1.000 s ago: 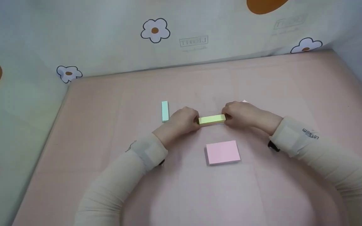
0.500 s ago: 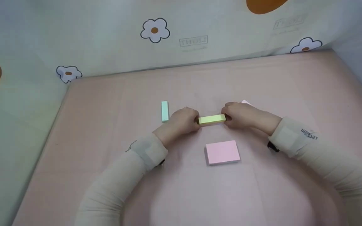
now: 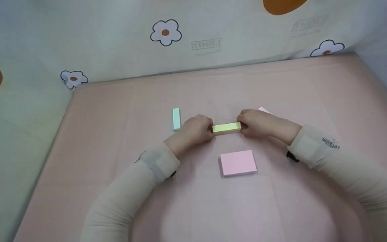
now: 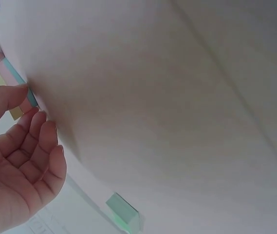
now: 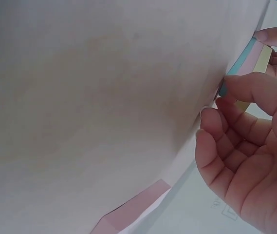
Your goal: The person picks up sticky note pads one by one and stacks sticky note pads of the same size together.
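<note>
Between both hands lies a short stack of narrow sticky-note pads (image 3: 226, 127). Its layers are yellow on top, pink in the middle and blue at the bottom, resting on the pink cloth. My left hand (image 3: 195, 129) pinches the stack's left end with thumb and fingertips. At the right end, my right hand (image 3: 255, 122) pinches it the same way. A narrow mint pad (image 3: 176, 119) lies just left of my left hand, also visible as a mint block (image 4: 123, 212) in the left wrist view. Behind my right hand a pink pad (image 3: 264, 110) is mostly hidden.
Nearer the body, a larger rectangular pink pad (image 3: 238, 163) lies flat on the pink-covered table (image 3: 113, 134). Along the back and left stands a pale curtain (image 3: 113, 43) printed with flowers. The right wrist view shows a pink block (image 5: 133, 209) on the cloth.
Both hands keep their hold and the stack stays in place. Slightly more of the pink pad behind my right hand shows than a second ago.
</note>
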A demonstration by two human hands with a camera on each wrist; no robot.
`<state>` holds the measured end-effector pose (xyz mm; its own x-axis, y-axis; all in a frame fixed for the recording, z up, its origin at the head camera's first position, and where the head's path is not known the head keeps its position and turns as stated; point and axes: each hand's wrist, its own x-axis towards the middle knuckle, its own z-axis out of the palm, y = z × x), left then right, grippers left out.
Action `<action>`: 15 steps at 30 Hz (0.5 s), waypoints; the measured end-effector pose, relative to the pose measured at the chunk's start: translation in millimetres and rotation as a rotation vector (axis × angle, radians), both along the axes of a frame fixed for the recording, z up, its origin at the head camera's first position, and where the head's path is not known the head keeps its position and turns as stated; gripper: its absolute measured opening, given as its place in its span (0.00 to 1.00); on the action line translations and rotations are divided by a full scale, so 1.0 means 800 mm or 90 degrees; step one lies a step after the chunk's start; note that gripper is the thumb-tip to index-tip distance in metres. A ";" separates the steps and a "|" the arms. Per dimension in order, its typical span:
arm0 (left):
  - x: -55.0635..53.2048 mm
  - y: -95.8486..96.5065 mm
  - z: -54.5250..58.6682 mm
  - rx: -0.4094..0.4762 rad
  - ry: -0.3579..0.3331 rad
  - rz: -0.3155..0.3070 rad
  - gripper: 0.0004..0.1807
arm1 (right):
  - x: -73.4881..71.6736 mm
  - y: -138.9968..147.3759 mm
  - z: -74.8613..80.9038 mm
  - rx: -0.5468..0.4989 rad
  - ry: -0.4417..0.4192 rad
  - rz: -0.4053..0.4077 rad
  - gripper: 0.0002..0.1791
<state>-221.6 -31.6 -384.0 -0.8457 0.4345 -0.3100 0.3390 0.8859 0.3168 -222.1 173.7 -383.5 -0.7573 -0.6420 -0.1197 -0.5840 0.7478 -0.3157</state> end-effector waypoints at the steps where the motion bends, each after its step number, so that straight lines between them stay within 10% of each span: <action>1: 0.000 0.000 0.000 0.004 -0.005 0.002 0.12 | 0.000 0.001 0.001 -0.003 -0.006 0.002 0.04; 15: 0.003 -0.008 0.008 0.033 -0.048 0.045 0.06 | -0.001 0.007 0.005 0.010 -0.049 -0.061 0.07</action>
<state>-218.8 -37.8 -378.0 -0.8502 0.3911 -0.3525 0.2495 0.8888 0.3844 -222.8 179.1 -379.6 -0.8030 -0.5654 -0.1888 -0.4847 0.8037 -0.3451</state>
